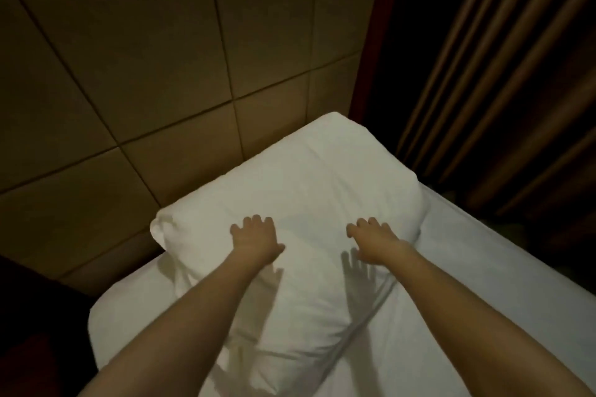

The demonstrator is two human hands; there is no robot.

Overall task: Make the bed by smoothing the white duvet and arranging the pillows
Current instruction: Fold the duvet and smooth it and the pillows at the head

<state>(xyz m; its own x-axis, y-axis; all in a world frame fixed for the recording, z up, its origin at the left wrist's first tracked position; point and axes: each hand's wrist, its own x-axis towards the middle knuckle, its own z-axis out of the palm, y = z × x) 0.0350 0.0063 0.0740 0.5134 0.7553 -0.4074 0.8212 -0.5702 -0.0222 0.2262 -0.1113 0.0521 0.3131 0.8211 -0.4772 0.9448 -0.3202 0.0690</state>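
Note:
A white pillow [306, 184] lies at the head of the bed, against the padded headboard [145, 74]. Both my arms reach forward over it. My left hand [254, 238] lies spread, palm down, on the pillow's near left part. My right hand [375, 240] is spread, palm down, over the pillow's near right part, its shadow falling just below it. Neither hand grips the fabric. Beneath and around the pillow, white bedding [467, 284] covers the mattress; I cannot tell sheet from duvet here.
Brown pleated curtains [500, 90] hang at the right, beyond the bed's edge. A dark red frame strip [375, 42] borders the headboard. A dark gap lies left of the bed [32, 316]. The room is dim.

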